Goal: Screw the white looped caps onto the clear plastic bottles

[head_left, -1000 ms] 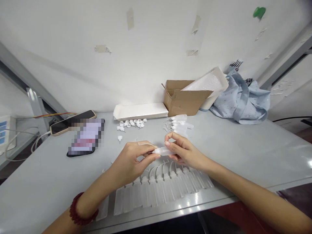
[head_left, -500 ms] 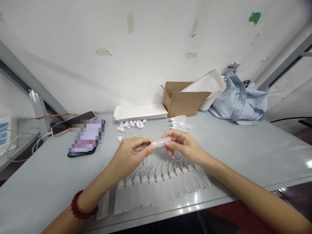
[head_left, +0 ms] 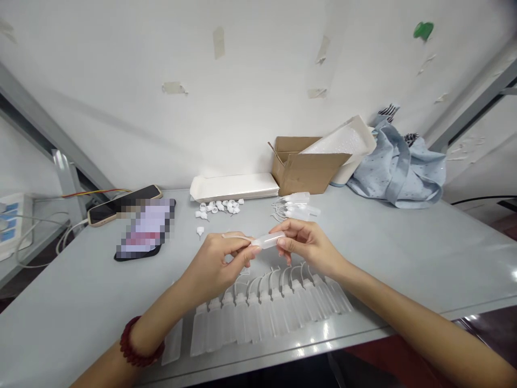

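Note:
Between my two hands, a small translucent squeeze bottle [head_left: 270,240] lies nearly level above the table. My left hand [head_left: 226,256] pinches its neck end, where a thin white tube runs back over the fingers. The bottle's base is gripped by the fingers and thumb of my right hand [head_left: 305,245]. Below the hands, a row of similar bottles [head_left: 264,312] lies side by side, many with curved white tubes at their tops. Another bottle [head_left: 173,342] rests apart, partly hidden by my left wrist. Behind my right hand is a small pile of tubed bottles [head_left: 297,205].
White nozzle caps [head_left: 220,206] lie scattered before a stack of white padded envelopes [head_left: 234,186]. A cardboard box [head_left: 309,172] and a light blue bag [head_left: 398,167] stand along the wall. Two phones, one black-edged [head_left: 145,229] and one cabled [head_left: 125,205], lie at left.
The view has shifted slightly. Both hands stay on the bottle, and my left hand's fingers have changed position a little around its neck end.

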The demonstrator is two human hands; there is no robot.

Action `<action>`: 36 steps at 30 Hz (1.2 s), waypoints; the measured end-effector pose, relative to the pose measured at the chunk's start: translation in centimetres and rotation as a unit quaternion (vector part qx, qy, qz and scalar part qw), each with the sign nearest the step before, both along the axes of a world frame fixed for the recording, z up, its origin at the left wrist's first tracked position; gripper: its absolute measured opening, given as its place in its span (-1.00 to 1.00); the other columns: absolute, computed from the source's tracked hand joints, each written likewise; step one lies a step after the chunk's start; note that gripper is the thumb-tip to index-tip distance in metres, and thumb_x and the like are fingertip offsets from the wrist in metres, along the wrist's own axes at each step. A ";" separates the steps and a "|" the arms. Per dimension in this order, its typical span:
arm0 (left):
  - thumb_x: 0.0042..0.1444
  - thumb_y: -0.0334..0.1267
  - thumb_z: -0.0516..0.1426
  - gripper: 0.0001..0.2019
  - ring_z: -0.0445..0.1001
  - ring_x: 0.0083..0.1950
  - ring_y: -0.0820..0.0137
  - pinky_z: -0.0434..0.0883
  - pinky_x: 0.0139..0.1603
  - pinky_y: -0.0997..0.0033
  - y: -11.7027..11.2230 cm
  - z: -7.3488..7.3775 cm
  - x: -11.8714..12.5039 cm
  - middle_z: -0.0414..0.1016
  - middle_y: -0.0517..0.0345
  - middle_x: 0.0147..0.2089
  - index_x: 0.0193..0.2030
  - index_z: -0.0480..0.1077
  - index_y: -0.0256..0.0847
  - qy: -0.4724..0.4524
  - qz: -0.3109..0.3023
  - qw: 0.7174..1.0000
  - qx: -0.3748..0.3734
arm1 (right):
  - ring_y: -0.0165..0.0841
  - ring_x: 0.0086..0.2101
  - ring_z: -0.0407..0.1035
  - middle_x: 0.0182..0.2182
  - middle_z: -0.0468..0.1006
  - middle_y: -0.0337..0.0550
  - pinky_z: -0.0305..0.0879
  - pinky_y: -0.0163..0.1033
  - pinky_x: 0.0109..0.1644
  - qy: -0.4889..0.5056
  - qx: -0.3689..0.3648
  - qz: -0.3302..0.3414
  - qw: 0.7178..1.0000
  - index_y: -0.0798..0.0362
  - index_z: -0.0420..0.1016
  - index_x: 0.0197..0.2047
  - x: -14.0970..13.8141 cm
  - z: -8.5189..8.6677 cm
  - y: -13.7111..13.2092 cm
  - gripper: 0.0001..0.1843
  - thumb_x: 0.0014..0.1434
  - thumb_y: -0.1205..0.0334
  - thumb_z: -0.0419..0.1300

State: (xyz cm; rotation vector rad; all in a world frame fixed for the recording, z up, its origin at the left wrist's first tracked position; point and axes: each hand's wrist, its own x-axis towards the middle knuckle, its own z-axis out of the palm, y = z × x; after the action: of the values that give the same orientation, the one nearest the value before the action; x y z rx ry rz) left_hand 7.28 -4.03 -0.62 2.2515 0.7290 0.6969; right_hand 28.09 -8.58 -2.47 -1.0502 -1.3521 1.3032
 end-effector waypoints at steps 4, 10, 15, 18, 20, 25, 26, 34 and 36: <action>0.24 -0.35 0.03 -0.71 0.34 -0.49 0.47 0.23 -0.48 0.50 0.1 -0.3 0.1 0.42 0.18 -0.54 -0.48 0.43 -0.24 -0.012 -0.010 0.996 0.084 | -0.51 -0.65 0.27 -0.62 0.41 -0.33 0.25 -0.35 -0.56 -0.006 -0.019 -0.011 1.000 0.12 0.45 -0.26 -0.1 0.0 -0.1 -0.70 0.11 0.04 0.28; 0.23 -0.40 0.05 -0.78 0.36 -0.46 0.45 0.26 -0.46 0.48 0.1 -1.0 0.2 0.48 0.10 -0.47 -0.41 0.46 -0.27 -0.036 -0.013 0.989 0.145 | -0.51 -0.69 0.27 -0.67 0.40 -0.34 0.25 -0.36 -0.61 0.003 -0.032 -0.019 0.999 0.13 0.43 -0.33 -0.2 0.1 0.0 -0.68 0.09 0.01 0.28; 0.22 -0.42 0.08 -0.82 0.45 -0.38 0.40 0.35 -0.40 0.47 0.1 -1.3 0.2 0.55 0.01 -0.37 -0.36 0.48 -0.31 -0.040 -0.019 0.987 0.157 | -0.51 -0.71 0.27 -0.68 0.40 -0.34 0.25 -0.36 -0.62 0.006 -0.045 -0.022 0.999 0.12 0.40 -0.41 -0.3 0.3 -0.1 -0.62 0.06 -0.06 0.29; 0.21 -0.43 0.09 -0.84 0.46 -0.38 0.40 0.37 -0.39 0.47 0.1 -1.4 0.2 0.56 0.00 -0.36 -0.33 0.49 -0.32 -0.037 -0.017 0.986 0.162 | -0.51 -0.72 0.27 -0.69 0.39 -0.34 0.25 -0.36 -0.63 0.010 -0.057 -0.025 0.998 0.12 0.38 -0.44 -0.3 0.4 -0.1 -0.58 0.01 -0.11 0.31; 0.21 -0.44 0.09 -0.85 0.46 -0.39 0.40 0.36 -0.42 0.48 0.1 -1.5 0.2 0.55 0.01 -0.37 -0.31 0.49 -0.32 -0.045 -0.019 0.984 0.171 | -0.51 -0.73 0.27 -0.70 0.39 -0.34 0.25 -0.36 -0.64 0.017 -0.064 -0.023 0.998 0.11 0.37 -0.46 -0.3 0.3 0.0 -0.57 0.00 -0.11 0.31; 0.18 -0.46 0.11 -0.88 0.45 -0.39 0.44 0.33 -0.47 0.53 0.3 -2.0 0.3 0.55 0.04 -0.36 -0.29 0.49 -0.33 -0.062 -0.024 0.979 0.190 | -0.51 -0.71 0.29 -0.67 0.41 -0.33 0.27 -0.36 -0.61 0.031 -0.076 -0.015 0.997 0.12 0.38 -0.45 -0.3 -0.1 0.2 -0.61 0.02 -0.05 0.32; 0.18 -0.45 0.11 -0.88 0.44 -0.40 0.44 0.32 -0.49 0.54 0.4 -2.1 0.3 0.55 0.05 -0.36 -0.29 0.49 -0.32 -0.058 -0.019 0.980 0.188 | -0.50 -0.70 0.30 -0.65 0.43 -0.32 0.28 -0.35 -0.58 0.033 -0.077 -0.014 0.996 0.12 0.39 -0.44 -0.2 -0.1 0.3 -0.63 0.03 -0.03 0.31; 0.21 -0.23 0.07 -0.77 0.51 -0.27 0.36 0.41 -0.39 0.47 2.2 -0.6 -0.9 0.59 0.05 -0.19 -0.14 0.51 -0.25 0.048 0.098 0.989 0.097 | -0.46 -0.52 0.36 -0.51 0.49 -0.21 0.26 -0.33 -0.45 0.015 -0.006 -0.129 0.992 0.10 0.42 -0.41 1.6 0.9 1.2 -0.71 0.07 0.04 0.28; 0.21 -0.20 0.05 -0.74 0.52 -0.23 0.32 0.44 -0.32 0.41 3.0 -0.3 -1.5 0.60 0.05 -0.14 -0.15 0.52 -0.23 0.068 0.138 0.984 0.086 | -0.44 -0.50 0.35 -0.50 0.49 -0.19 0.23 -0.32 -0.45 -0.037 0.034 -0.196 0.979 0.11 0.43 -0.40 2.5 1.0 1.7 -0.72 0.04 0.04 0.28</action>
State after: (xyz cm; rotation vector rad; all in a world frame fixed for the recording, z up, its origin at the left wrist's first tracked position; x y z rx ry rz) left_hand 5.75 -1.06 -0.91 2.3986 1.0998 0.7661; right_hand 30.60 -6.91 -1.45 -1.2537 -1.1609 0.9281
